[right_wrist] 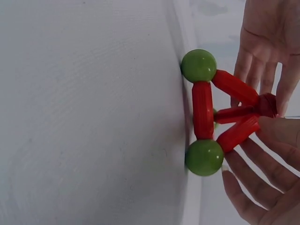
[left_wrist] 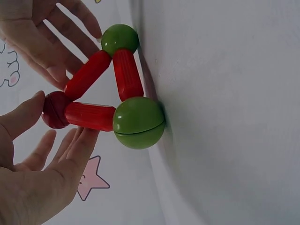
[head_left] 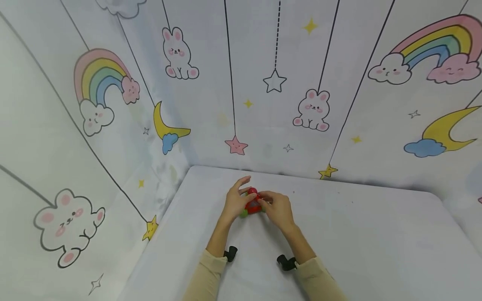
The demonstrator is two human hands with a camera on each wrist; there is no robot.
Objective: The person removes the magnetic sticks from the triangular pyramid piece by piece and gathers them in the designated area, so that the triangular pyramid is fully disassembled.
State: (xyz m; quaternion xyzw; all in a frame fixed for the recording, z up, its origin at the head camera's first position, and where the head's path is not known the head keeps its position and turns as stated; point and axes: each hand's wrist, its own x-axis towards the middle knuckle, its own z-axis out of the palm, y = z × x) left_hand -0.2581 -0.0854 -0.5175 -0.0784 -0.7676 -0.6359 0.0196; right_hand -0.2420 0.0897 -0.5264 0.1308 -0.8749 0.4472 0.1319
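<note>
A small pyramid of ridged red rods [right_wrist: 202, 110] and balls, like a magnetic building toy, stands on the white table. Green balls [left_wrist: 139, 123] form its base corners and a dark red ball [left_wrist: 56, 109] its top. My left hand [head_left: 235, 204] holds it from the left, thumb against the red ball and fingers behind a sloping rod [left_wrist: 89, 116]. From the right, my right hand [head_left: 279, 209] pinches near the top, its thumb where a rod [right_wrist: 239, 133] meets the red ball. The right hand's other fingers spread beside a green ball [right_wrist: 205, 157].
The white table [head_left: 357, 238] spreads around the pyramid. Behind and to the left hang white cloths [head_left: 211, 104] printed with rabbits, stars and rainbows. Black camera mounts [head_left: 287, 262] sit at both wrists.
</note>
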